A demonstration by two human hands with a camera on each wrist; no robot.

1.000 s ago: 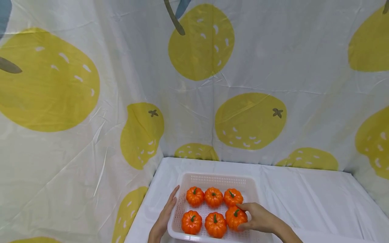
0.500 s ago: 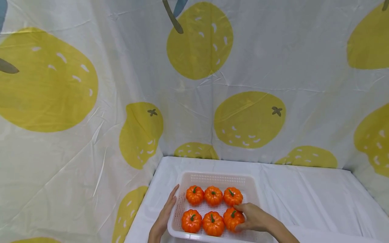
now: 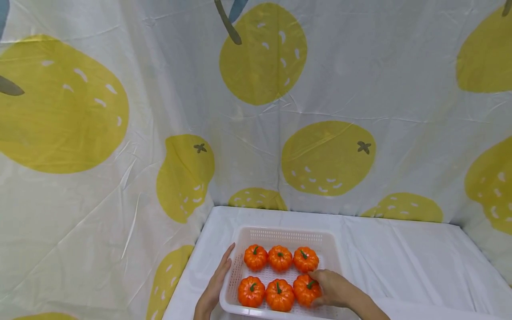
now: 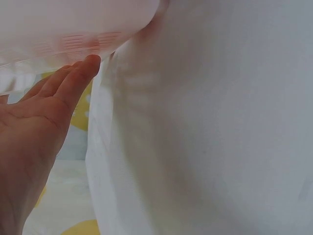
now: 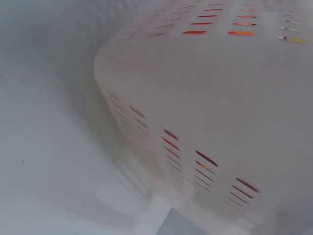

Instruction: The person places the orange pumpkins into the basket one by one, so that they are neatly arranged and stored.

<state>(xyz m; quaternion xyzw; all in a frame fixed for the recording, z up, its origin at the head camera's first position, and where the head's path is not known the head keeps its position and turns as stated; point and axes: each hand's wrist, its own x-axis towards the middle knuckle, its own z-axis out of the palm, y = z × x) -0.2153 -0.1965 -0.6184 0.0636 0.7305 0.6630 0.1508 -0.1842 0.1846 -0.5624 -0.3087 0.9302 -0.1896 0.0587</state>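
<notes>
A white slotted basket point(image 3: 280, 234) sits on the white-covered table and holds several small orange pumpkins in two rows. My right hand point(image 3: 330, 288) is curled round the front right pumpkin point(image 3: 305, 290), which rests in the basket. My left hand point(image 3: 218, 280) lies flat with straight fingers against the basket's left outer wall; in the left wrist view the fingers point(image 4: 63, 85) touch the basket point(image 4: 73, 24). The right wrist view shows only the basket's slotted wall point(image 5: 205, 112) up close, not the hand.
A cloth backdrop printed with large yellow fruits point(image 3: 328, 158) hangs close behind and to the left of the table. The white tablecloth point(image 3: 404, 262) stretches to the right of the basket. The basket stands near the table's front left corner.
The right hand and the front right pumpkin have shifted slightly left and down in the basket. The left hand stays on the basket's side.
</notes>
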